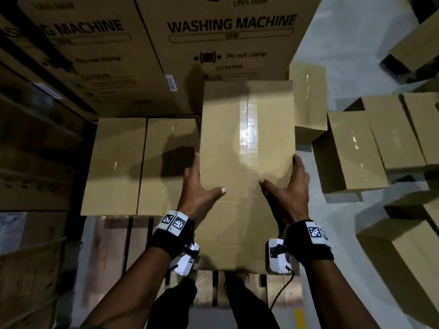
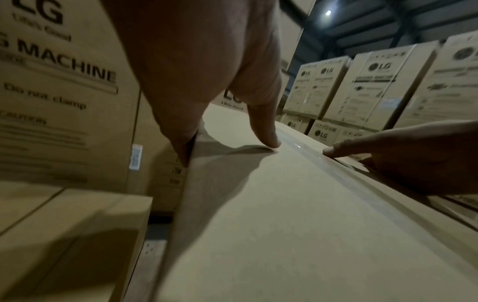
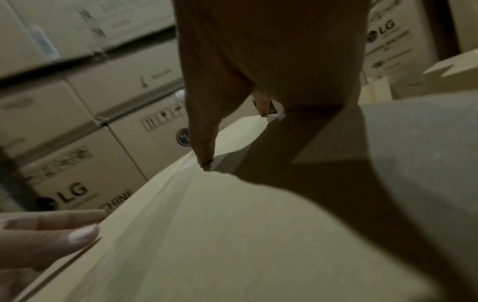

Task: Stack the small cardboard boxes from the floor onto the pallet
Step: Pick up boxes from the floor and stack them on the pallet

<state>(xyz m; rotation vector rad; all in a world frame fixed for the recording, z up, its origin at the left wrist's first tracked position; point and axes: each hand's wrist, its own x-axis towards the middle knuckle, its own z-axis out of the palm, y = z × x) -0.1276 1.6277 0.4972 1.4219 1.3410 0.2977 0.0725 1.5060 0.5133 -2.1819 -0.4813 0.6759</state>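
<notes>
Washing machine cartons (image 1: 221,39) stand behind the pallet (image 1: 206,290). Two boxes (image 1: 140,165) lie on the pallet; more (image 1: 356,150) sit on the floor to its right. Above the pallet, a taped box (image 1: 247,167) is clasped between left hand (image 1: 199,186) and right hand (image 1: 289,188), thumbs on top.

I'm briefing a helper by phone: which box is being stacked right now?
Find the big washing machine cartons. Below them, two small boxes lie side by side on the pallet. The carried box hangs beside them, the only one gripped by the left hand and right hand.
</notes>
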